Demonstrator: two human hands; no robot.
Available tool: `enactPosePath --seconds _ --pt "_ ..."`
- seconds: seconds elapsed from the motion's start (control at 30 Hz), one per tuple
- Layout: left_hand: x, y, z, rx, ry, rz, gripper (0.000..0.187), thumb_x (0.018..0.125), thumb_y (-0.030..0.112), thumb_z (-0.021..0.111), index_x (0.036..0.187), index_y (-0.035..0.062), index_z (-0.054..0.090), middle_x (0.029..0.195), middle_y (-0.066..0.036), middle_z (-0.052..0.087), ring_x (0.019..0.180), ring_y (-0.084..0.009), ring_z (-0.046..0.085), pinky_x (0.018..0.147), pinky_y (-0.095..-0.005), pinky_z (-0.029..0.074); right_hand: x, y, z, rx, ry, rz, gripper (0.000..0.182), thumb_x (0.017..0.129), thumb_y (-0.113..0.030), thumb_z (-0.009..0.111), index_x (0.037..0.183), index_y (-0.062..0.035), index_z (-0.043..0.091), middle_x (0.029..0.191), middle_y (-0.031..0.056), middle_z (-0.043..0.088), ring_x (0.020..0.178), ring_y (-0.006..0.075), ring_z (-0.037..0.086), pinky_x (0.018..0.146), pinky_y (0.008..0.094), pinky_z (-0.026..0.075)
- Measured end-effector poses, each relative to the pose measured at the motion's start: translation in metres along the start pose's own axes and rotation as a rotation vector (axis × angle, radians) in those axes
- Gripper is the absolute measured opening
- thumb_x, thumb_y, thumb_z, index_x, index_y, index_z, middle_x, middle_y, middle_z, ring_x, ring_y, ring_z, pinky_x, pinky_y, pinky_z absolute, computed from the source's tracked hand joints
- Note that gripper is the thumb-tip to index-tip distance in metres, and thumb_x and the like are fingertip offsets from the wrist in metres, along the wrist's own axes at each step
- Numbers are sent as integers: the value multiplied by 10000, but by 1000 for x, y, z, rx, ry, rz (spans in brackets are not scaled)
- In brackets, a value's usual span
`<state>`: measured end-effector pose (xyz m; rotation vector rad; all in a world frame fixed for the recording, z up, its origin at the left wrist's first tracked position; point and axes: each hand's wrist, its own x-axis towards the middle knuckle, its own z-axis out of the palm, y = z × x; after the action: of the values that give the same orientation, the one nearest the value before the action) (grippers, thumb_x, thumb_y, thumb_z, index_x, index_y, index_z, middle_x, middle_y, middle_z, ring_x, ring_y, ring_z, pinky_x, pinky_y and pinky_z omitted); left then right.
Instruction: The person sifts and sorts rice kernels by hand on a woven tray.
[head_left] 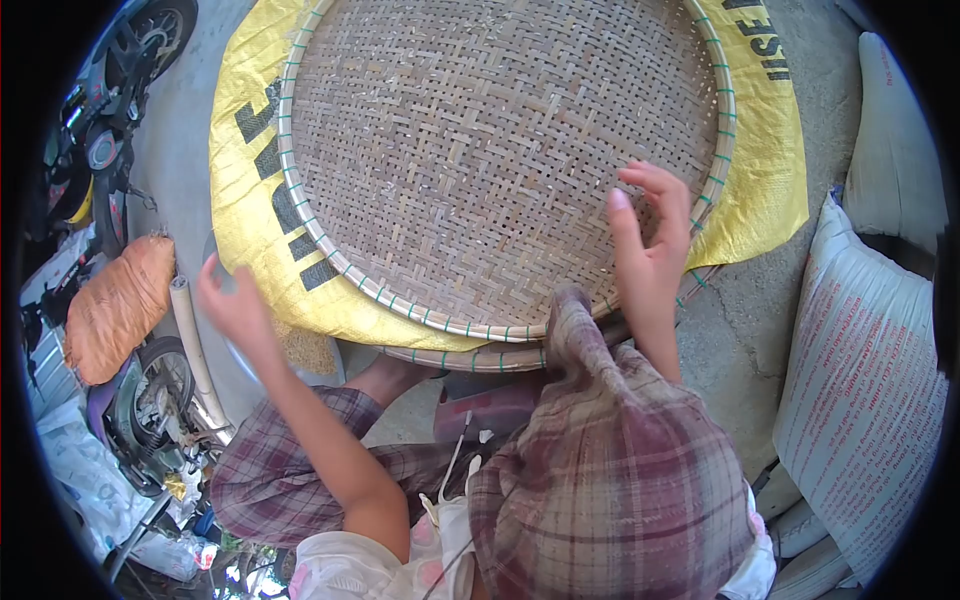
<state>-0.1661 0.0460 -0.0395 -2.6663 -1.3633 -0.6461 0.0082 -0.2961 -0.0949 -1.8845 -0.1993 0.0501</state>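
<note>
A round woven bamboo winnowing tray [500,150], its rim bound with green ties, lies over a yellow plastic sack [245,200] with black lettering. Pale grains are scattered on the weave. Below the sack shows the rim of another woven tray [480,358]. My right hand [655,235] hovers over the tray's lower right side, fingers curved and apart, holding nothing. Off the sack's lower left edge, my left hand [238,312] is raised with its thumb and fingers apart, slightly blurred and free of any object. Near it sits a pan of grain [308,350], partly hidden by the forearm.
Full white sacks [860,390] stand at the right. Motorbikes [110,140], an orange-brown bag [120,310] and a pale pole [195,345] are at the left. Between my legs is a purplish low object [480,400]. The floor [735,330] is concrete.
</note>
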Motion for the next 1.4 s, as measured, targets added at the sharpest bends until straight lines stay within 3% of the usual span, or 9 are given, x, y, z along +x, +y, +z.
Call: enactPosePath --seconds 0.07,0.2,0.33,0.57,0.67,0.73,0.83,1.17,1.4 --pt "-33 100 12 -437 -223 -66 341 776 125 643 1096 50 551 1036 -81 543 948 -208 513 843 -353 416 1 2 -3 169 97 84 168 796 -78 594 951 -20 564 1029 126 534 1039 240 493 907 342 380" --pt "-89 203 36 -713 -483 447 217 767 133 646 961 46 605 920 -104 585 871 -253 557 768 -355 433 -1 2 -5 283 135 134 166 802 -74 586 958 -21 563 1029 120 534 1032 222 497 896 329 387" --pt "-114 233 51 -727 -471 691 194 747 119 638 921 40 605 894 -85 587 841 -259 545 746 -365 436 -1 7 -6 133 71 48 189 806 -76 580 987 -27 551 1030 105 534 1035 211 495 893 329 387" --pt "-115 240 57 -619 -403 746 164 729 59 637 888 29 611 839 -94 596 770 -268 547 703 -345 443 2 7 -6 296 58 163 205 850 -104 552 1040 -31 526 1033 71 532 999 160 501 872 307 395" --pt "-109 236 58 -657 -422 656 121 779 71 613 889 26 591 804 -73 585 744 -210 545 695 -308 443 2 3 -8 437 52 226 199 878 -121 527 1051 -23 516 1049 64 530 968 125 507 868 287 399" --pt "-104 232 49 -1353 -945 -287 108 839 87 575 925 21 569 810 -43 569 740 -143 532 695 -271 442 2 2 -10 455 43 248 204 882 -123 523 1055 -15 517 1054 70 535 966 118 510 866 279 400" --pt "-100 227 34 -1770 -1117 -518 117 874 104 551 949 14 554 844 -35 561 762 -101 521 702 -246 442 4 -1 -5 524 15 268 210 883 -124 525 1055 -5 532 1060 78 550 974 120 514 864 272 400" --pt "-102 233 12 -1813 -1152 -450 121 873 100 559 955 11 560 855 -21 571 769 -75 504 715 -221 427 7 -21 5 348 -132 -3 175 775 -57 624 944 -11 624 923 100 601 905 171 563 813 287 426" --pt "-106 233 12 -1706 -1083 -352 129 878 118 561 953 14 558 870 -10 568 786 -62 502 725 -213 428 6 -24 12 347 -98 3 107 768 -31 627 872 -6 633 807 84 610 774 163 587 704 270 450"
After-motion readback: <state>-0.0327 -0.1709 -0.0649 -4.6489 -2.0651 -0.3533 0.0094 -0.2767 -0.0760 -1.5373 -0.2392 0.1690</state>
